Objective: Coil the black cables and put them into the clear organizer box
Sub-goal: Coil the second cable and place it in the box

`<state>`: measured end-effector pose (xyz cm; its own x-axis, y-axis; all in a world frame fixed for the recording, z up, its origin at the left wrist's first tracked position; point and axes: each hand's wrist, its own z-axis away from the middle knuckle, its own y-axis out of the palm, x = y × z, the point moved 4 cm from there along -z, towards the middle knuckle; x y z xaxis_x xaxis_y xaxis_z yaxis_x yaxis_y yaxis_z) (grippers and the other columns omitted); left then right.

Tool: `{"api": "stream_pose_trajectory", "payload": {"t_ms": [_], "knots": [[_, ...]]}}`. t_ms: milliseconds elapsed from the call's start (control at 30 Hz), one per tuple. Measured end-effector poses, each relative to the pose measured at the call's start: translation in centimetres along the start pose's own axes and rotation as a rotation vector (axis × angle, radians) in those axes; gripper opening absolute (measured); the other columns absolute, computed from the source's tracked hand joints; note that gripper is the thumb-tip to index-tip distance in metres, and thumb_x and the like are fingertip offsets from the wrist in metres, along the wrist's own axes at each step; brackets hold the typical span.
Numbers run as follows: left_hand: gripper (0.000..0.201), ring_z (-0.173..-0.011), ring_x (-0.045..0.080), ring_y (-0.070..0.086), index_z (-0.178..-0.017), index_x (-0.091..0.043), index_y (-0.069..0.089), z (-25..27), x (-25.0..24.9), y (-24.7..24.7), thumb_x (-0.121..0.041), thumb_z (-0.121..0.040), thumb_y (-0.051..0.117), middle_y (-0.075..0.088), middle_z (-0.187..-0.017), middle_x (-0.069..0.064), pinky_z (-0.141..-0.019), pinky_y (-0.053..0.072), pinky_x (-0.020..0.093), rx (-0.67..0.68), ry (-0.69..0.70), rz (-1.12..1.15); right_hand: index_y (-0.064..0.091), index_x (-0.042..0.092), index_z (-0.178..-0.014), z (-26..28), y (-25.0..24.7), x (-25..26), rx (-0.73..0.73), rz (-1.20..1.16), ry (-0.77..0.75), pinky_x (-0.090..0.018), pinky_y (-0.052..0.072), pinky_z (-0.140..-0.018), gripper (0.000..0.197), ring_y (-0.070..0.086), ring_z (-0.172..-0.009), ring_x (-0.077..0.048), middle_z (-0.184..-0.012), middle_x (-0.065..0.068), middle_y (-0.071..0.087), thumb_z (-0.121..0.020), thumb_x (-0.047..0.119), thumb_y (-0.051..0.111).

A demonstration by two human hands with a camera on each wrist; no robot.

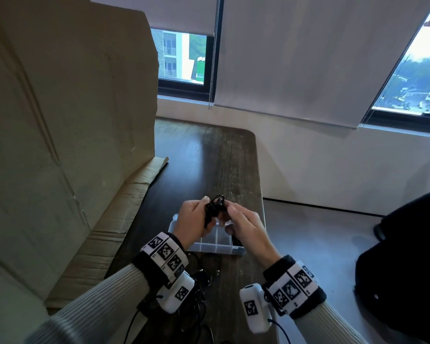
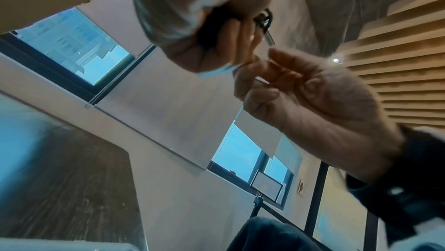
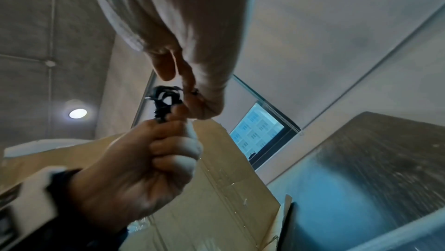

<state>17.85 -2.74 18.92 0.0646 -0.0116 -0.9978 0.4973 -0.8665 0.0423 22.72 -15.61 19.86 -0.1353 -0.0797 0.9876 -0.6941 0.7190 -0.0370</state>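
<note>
Both hands hover just above the clear organizer box (image 1: 212, 248) on the dark table. My left hand (image 1: 196, 217) grips a small coiled black cable (image 1: 215, 206) in its curled fingers, and the coil's loops stick out above the fist (image 3: 165, 100). My right hand (image 1: 236, 216) pinches the coil's top between thumb and forefinger (image 3: 190, 87). In the left wrist view the cable (image 2: 263, 21) shows past the left fingers, with the right hand (image 2: 289, 83) close by. Another black cable (image 1: 236, 240) lies in the box's right compartment.
Loose black cables (image 1: 201, 281) lie tangled on the table (image 1: 209, 157) under my left wrist. A tall cardboard box (image 1: 60, 120) stands along the table's left side. The table's right edge is close to the organizer, with a dark chair (image 1: 407, 269) beyond it.
</note>
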Motion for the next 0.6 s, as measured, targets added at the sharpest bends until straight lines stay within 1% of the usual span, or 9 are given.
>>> {"api": "stream_pose_trajectory", "payload": {"t_ms": [67, 100, 167, 267, 333, 400, 500, 533, 600], "knots": [[0.053, -0.036, 0.017, 0.044, -0.049, -0.008, 0.053, -0.8, 0.0, -0.1, -0.019, -0.100, 0.041, 0.050, -0.040, 0.004, -0.037, 0.036, 0.022, -0.113, 0.110, -0.162, 0.069, 0.019, -0.108, -0.2, 0.2, -0.1, -0.025, 0.188, 0.000, -0.017, 0.046, -0.069, 0.018, 0.059, -0.080, -0.002, -0.099, 0.004, 0.061, -0.095, 0.025, 0.057], [0.055, -0.038, 0.016, 0.048, -0.047, -0.010, 0.054, -1.0, 0.0, 0.1, -0.018, -0.100, 0.041, 0.051, -0.041, 0.003, -0.039, 0.040, 0.023, -0.143, 0.168, -0.250, 0.071, 0.021, -0.103, -0.5, 0.1, -0.2, -0.078, 0.282, -0.008, -0.016, 0.047, -0.074, 0.015, 0.060, -0.083, -0.001, -0.100, 0.005, 0.061, -0.091, 0.026, 0.064], [0.056, -0.039, 0.014, 0.053, -0.047, -0.011, 0.056, -1.5, 0.3, 0.4, -0.018, -0.101, 0.040, 0.054, -0.041, -0.001, -0.044, 0.045, 0.022, -0.161, 0.241, -0.367, 0.074, 0.021, -0.095, -1.1, -0.2, -0.3, -0.202, 0.324, -0.017, -0.013, 0.048, -0.075, 0.011, 0.063, -0.084, 0.003, -0.097, 0.006, 0.066, -0.086, 0.024, 0.071], [0.056, -0.040, 0.012, 0.053, -0.052, -0.008, 0.057, -2.2, 0.3, 0.9, -0.022, -0.102, 0.035, 0.052, -0.043, -0.008, -0.044, 0.041, 0.016, -0.162, 0.342, -0.537, 0.076, 0.020, -0.092, -1.6, -0.6, -1.0, -0.288, 0.237, -0.001, -0.011, 0.049, -0.071, 0.010, 0.065, -0.078, 0.003, -0.091, 0.002, 0.073, -0.083, 0.017, 0.073], [0.053, -0.045, 0.016, 0.055, -0.061, -0.006, 0.057, -2.3, 0.4, 1.4, -0.028, -0.100, 0.030, 0.056, -0.049, -0.004, -0.047, 0.043, 0.023, -0.124, 0.385, -0.650, 0.077, 0.016, -0.091, -1.9, -1.0, -1.7, -0.332, 0.116, 0.035, -0.016, 0.053, -0.075, 0.011, 0.069, -0.081, -0.006, -0.088, -0.002, 0.076, -0.082, 0.011, 0.074], [0.046, -0.049, 0.016, 0.055, -0.069, -0.006, 0.056, -2.6, 1.5, 1.8, -0.027, -0.101, 0.031, 0.060, -0.057, 0.003, -0.052, 0.043, 0.029, -0.062, 0.363, -0.664, 0.077, 0.012, -0.091, -2.3, -1.5, -2.2, -0.375, -0.053, 0.101, -0.022, 0.056, -0.077, 0.014, 0.070, -0.082, -0.011, -0.088, -0.005, 0.077, -0.081, 0.003, 0.073], [0.040, -0.055, 0.013, 0.056, -0.073, -0.012, 0.056, -2.8, 3.2, 2.0, -0.030, -0.101, 0.034, 0.060, -0.064, 0.000, -0.059, 0.048, 0.035, 0.035, 0.307, -0.568, 0.074, 0.007, -0.086, -3.3, -2.3, -3.2, -0.391, -0.280, 0.197, -0.019, 0.057, -0.071, 0.015, 0.071, -0.077, -0.014, -0.086, -0.009, 0.075, -0.082, -0.007, 0.068], [0.038, -0.058, 0.013, 0.057, -0.076, -0.013, 0.057, -2.7, 3.3, 2.0, -0.032, -0.101, 0.034, 0.061, -0.067, 0.000, -0.060, 0.049, 0.036, 0.057, 0.293, -0.574, 0.074, 0.005, -0.086, -3.7, -2.6, -3.6, -0.396, -0.312, 0.217, -0.021, 0.058, -0.073, 0.015, 0.070, -0.078, -0.016, -0.086, -0.011, 0.074, -0.082, -0.008, 0.067], [0.032, -0.062, 0.012, 0.058, -0.085, -0.016, 0.058, -2.6, 3.7, 1.4, -0.031, -0.101, 0.035, 0.061, -0.071, -0.002, -0.058, 0.047, 0.026, 0.062, 0.265, -0.654, 0.073, 0.001, -0.090, -4.4, -3.4, -4.8, -0.430, -0.321, 0.250, -0.029, 0.058, -0.084, 0.013, 0.068, -0.085, -0.022, -0.093, -0.017, 0.073, -0.081, -0.007, 0.068]]}}
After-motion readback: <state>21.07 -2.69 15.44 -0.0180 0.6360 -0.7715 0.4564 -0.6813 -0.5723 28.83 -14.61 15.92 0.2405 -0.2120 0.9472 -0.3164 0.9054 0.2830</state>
